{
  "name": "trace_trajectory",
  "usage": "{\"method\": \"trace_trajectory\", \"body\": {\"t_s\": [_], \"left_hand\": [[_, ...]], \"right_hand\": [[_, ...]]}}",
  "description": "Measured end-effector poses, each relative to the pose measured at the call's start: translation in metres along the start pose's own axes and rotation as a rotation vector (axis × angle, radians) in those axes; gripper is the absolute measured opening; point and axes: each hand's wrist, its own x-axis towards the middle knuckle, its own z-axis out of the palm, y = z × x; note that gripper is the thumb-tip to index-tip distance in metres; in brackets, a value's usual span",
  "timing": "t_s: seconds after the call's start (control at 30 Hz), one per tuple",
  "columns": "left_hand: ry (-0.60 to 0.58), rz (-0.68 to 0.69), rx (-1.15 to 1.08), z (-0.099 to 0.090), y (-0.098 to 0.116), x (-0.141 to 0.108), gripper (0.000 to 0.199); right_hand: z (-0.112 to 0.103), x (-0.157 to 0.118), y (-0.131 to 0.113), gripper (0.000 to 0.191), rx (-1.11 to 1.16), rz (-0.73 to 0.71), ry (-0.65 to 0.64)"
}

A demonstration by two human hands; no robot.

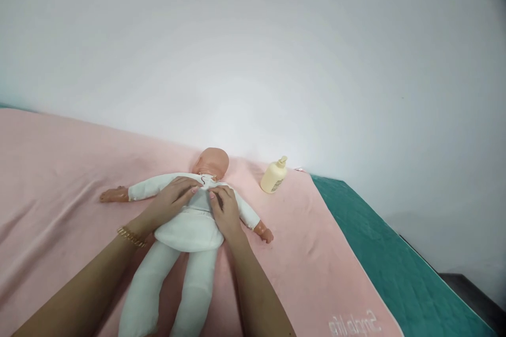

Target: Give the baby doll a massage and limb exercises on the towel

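A baby doll (188, 234) with a white cloth body and a bare plastic head (213, 162) lies stretched out in front of me, its arms spread to both sides. Both my hands rest on its upper torso. My left hand (176, 197) lies flat on the left side, fingers stretched toward the neck. On the right side sits my right hand (224, 205), its fingers lightly bent and the thumb apart from them. Neither hand grasps anything. A short dark string shows at the doll's neck between my hands. A gold bracelet (132, 236) circles my left wrist.
A pale yellow pump bottle (274, 176) stands tilted in view, right of the doll's head. Under everything spreads a pink blanket (316, 263) with white lettering near its corner. A green quilted cover (379, 237) shows at the right. Behind rises a white wall (253, 63).
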Motion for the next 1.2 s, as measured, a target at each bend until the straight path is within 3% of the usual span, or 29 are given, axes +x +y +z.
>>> {"method": "trace_trajectory", "body": {"t_s": [0.33, 0.57, 0.77, 1.07, 1.2], "left_hand": [[-0.092, 0.013, 0.078, 0.0, 0.001, 0.005, 0.047], [-0.02, 0.029, 0.058, 0.003, -0.004, 0.002, 0.046], [-0.01, 0.039, 0.09, 0.008, -0.009, 0.001, 0.046], [-0.016, 0.04, 0.107, 0.011, -0.015, 0.003, 0.046], [-0.037, 0.049, 0.136, 0.011, -0.017, 0.002, 0.045]], "right_hand": [[0.002, 0.009, 0.0, 0.021, -0.172, 0.076, -0.124], [0.009, 0.022, -0.007, 0.025, -0.215, 0.199, -0.034], [0.017, 0.011, -0.003, 0.019, -0.135, 0.086, 0.1], [0.019, 0.015, 0.008, 0.021, -0.183, 0.08, 0.017], [0.017, 0.013, 0.006, 0.02, -0.176, 0.075, 0.037]]}}
